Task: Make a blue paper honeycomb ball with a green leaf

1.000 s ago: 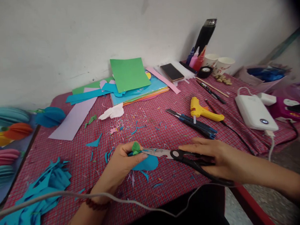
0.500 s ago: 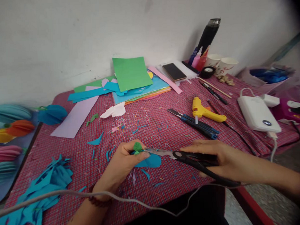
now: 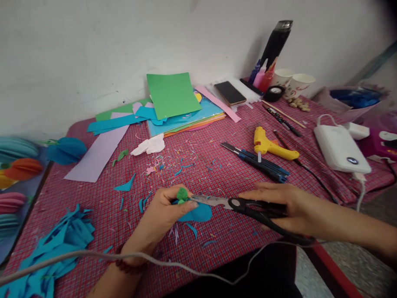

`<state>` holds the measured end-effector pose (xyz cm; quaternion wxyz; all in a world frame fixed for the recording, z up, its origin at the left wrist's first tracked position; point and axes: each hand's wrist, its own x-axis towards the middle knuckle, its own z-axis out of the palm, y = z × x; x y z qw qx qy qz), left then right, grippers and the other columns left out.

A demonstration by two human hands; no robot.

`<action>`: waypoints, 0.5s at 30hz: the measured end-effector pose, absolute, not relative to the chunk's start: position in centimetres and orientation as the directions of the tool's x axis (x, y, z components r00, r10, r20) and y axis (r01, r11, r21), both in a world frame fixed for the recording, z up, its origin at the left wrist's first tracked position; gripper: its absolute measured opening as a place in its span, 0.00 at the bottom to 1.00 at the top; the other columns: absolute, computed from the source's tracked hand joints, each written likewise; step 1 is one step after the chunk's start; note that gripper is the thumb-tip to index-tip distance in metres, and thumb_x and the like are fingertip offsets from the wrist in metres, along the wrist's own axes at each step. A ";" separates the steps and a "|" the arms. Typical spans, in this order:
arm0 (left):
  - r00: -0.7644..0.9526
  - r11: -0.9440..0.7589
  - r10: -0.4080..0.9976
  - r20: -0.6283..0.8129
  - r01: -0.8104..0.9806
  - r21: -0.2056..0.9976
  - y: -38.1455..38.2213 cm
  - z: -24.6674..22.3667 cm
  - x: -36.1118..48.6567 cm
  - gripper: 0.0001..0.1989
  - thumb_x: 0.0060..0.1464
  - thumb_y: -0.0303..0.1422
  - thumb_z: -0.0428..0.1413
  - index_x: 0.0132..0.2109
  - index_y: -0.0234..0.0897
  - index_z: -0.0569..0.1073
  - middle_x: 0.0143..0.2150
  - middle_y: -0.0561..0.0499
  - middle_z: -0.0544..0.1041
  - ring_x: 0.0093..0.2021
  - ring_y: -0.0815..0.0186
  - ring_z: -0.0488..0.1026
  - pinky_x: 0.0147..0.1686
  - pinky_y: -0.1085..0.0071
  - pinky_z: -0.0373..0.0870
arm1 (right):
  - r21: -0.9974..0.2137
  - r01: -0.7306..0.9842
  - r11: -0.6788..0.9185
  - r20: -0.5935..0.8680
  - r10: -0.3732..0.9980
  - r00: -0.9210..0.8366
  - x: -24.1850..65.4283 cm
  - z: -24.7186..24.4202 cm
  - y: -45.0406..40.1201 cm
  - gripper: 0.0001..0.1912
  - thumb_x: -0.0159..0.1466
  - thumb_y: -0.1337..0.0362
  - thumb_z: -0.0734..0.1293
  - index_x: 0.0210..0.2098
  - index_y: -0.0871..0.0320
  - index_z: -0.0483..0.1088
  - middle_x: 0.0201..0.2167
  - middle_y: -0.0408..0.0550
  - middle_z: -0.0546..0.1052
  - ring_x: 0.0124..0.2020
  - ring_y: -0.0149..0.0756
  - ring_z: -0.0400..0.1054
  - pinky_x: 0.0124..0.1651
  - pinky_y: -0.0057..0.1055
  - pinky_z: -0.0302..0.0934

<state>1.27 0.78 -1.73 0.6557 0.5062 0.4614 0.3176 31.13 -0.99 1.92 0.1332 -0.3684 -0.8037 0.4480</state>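
Between the thumb and fingers of my left hand (image 3: 168,206) is a small crumpled piece of green paper (image 3: 182,194). My right hand (image 3: 285,207) is wrapped round the black handles of a pair of scissors (image 3: 234,204). The blades point left and their tips are at the green paper, by my left thumb; whether they touch it I cannot tell. Just beneath the fingers of my left hand lies a rounded blue paper piece (image 3: 197,213). Small blue and coloured scraps are scattered round both hands.
A cable (image 3: 150,260) runs across in front of my wrists. Blue cuttings (image 3: 58,245) lie at the left. Beyond the hands are a box cutter (image 3: 251,160), a yellow glue gun (image 3: 270,146) and green paper (image 3: 173,95). A white power bank (image 3: 341,148) stands on the right.
The view has shifted very slightly. Both hands, the green paper and the scissors keep almost the same places.
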 end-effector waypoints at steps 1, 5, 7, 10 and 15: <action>0.372 0.295 0.881 -0.293 0.053 0.954 0.8 -1.7 1.3 0.15 0.44 0.38 0.65 0.24 0.35 0.67 0.21 0.59 0.62 0.22 0.75 0.58 0.24 0.76 0.55 | -0.816 0.475 0.331 -0.114 0.712 -0.693 31.2 1.9 -1.0 0.25 0.66 0.63 0.65 0.62 0.45 0.64 0.53 0.45 0.75 0.51 0.39 0.71 0.53 0.33 0.65; 0.375 0.327 0.870 -0.321 0.049 0.944 0.9 -1.4 1.5 0.16 0.43 0.37 0.65 0.24 0.35 0.67 0.20 0.59 0.64 0.21 0.75 0.59 0.22 0.77 0.56 | -0.805 0.476 0.355 -0.107 0.702 -0.704 31.2 2.0 -1.0 0.25 0.66 0.64 0.64 0.62 0.45 0.63 0.53 0.45 0.75 0.51 0.39 0.71 0.52 0.33 0.65; 0.372 0.337 0.868 -0.328 0.044 0.941 1.0 -1.2 1.6 0.16 0.42 0.37 0.65 0.23 0.35 0.66 0.19 0.59 0.64 0.20 0.76 0.58 0.22 0.77 0.56 | -0.799 0.484 0.358 -0.119 0.694 -0.710 31.3 2.0 -1.0 0.25 0.67 0.63 0.64 0.63 0.44 0.62 0.54 0.44 0.75 0.52 0.38 0.70 0.53 0.33 0.64; 0.361 0.351 0.868 -0.342 0.042 0.935 0.9 -1.1 1.7 0.15 0.41 0.36 0.66 0.23 0.35 0.67 0.19 0.59 0.65 0.20 0.76 0.59 0.22 0.77 0.57 | -0.794 0.492 0.357 -0.138 0.682 -0.718 31.3 1.9 -1.0 0.25 0.67 0.63 0.64 0.63 0.43 0.61 0.54 0.44 0.74 0.51 0.38 0.70 0.53 0.33 0.65; 0.333 0.391 0.857 -0.393 0.076 0.917 0.9 -1.3 1.6 0.15 0.39 0.38 0.66 0.24 0.35 0.69 0.20 0.58 0.67 0.20 0.75 0.63 0.23 0.76 0.61 | -0.800 0.489 0.349 -0.124 0.700 -0.703 31.5 1.9 -1.0 0.24 0.67 0.62 0.64 0.62 0.44 0.64 0.54 0.45 0.75 0.51 0.39 0.71 0.53 0.34 0.66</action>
